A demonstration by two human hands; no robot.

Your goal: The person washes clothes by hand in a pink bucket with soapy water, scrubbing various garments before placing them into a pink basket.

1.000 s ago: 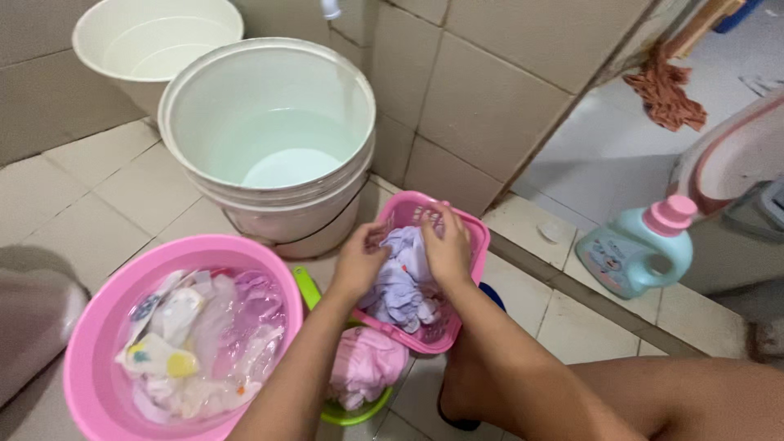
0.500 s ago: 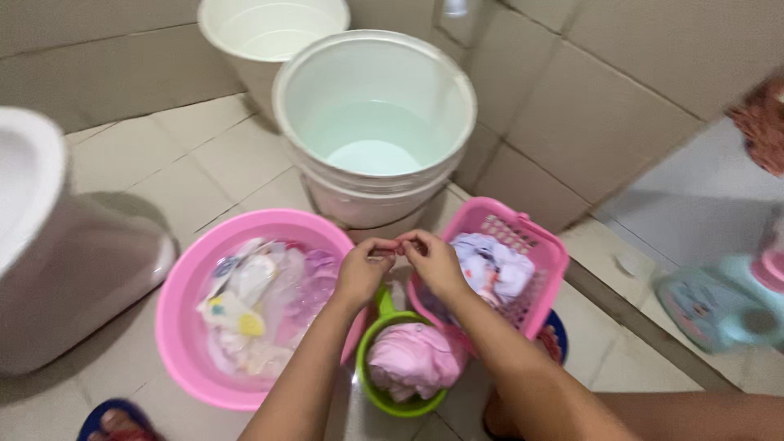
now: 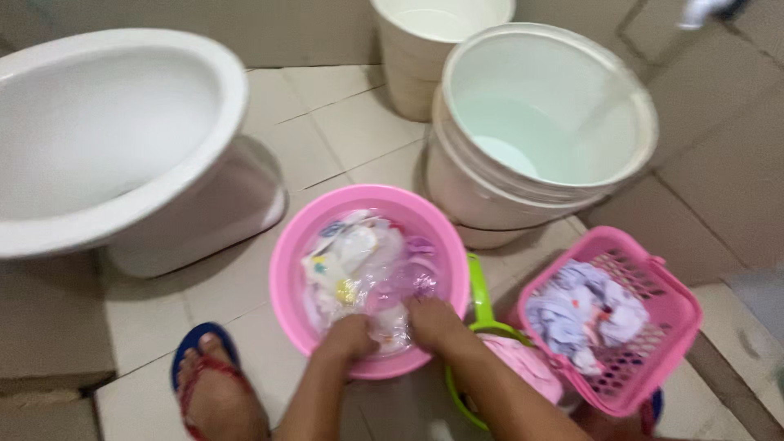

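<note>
A pink basin (image 3: 286, 253) on the tiled floor holds water and several soaking clothes (image 3: 359, 265), white and pink. My left hand (image 3: 349, 336) and my right hand (image 3: 431, 320) are both dipped into its near side, fingers curled down into the wet cloth. Whether they grip a piece I cannot tell. To the right stands a pink slatted basket (image 3: 653, 359) with a pale lilac garment (image 3: 584, 314) in it. Between basin and basket sits a green scoop (image 3: 480, 294) with a pink cloth (image 3: 523, 367) in it.
A large white bucket (image 3: 563, 57) with some water stands behind the basin, and a second white bucket (image 3: 425, 49) behind that. A white toilet bowl (image 3: 122, 147) fills the left. My foot in a blue sandal (image 3: 208, 384) rests at the lower left. Tiled walls close in on the right.
My hands left the gap between scoop and basket and went down into the pink basin's water. The view swung left, bringing the toilet in and losing the detergent bottle.
</note>
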